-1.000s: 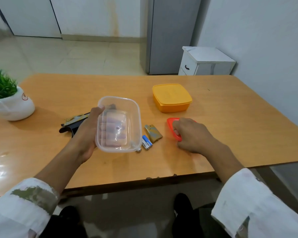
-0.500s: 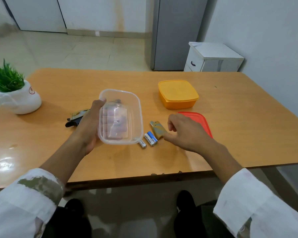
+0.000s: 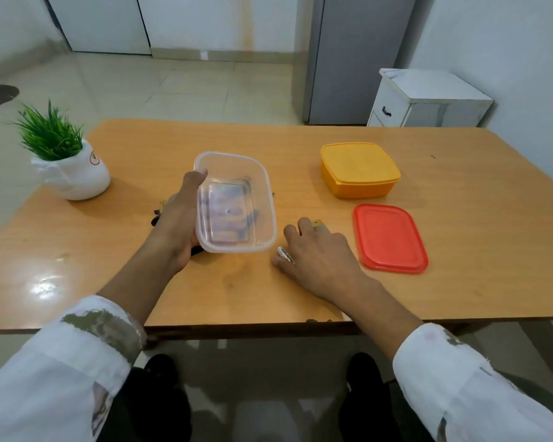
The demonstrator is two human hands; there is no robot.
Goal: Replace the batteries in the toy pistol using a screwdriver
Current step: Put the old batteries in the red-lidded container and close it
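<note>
My left hand (image 3: 176, 224) grips a clear plastic container (image 3: 259, 199) by its left wall and holds it tilted above the table. The dark toy pistol (image 3: 157, 216) lies beneath it, mostly hidden by the hand and the container. My right hand (image 3: 320, 253) lies palm down on the table over the batteries, fingers spread. One silver battery (image 3: 284, 255) shows beside its thumb. A corner of the gold battery cover (image 3: 319, 223) peeks out past the fingertips. No screwdriver is visible.
A red lid (image 3: 390, 237) lies flat to the right of my right hand. Behind it stands a closed orange box (image 3: 358, 170). A white pot with a green plant (image 3: 74, 173) sits at the table's far left. The table's front edge (image 3: 237, 327) is close to me.
My right hand let go of the red lid, which now lies flat on the table, and moved left onto the batteries and cover. The left hand still holds the container.
</note>
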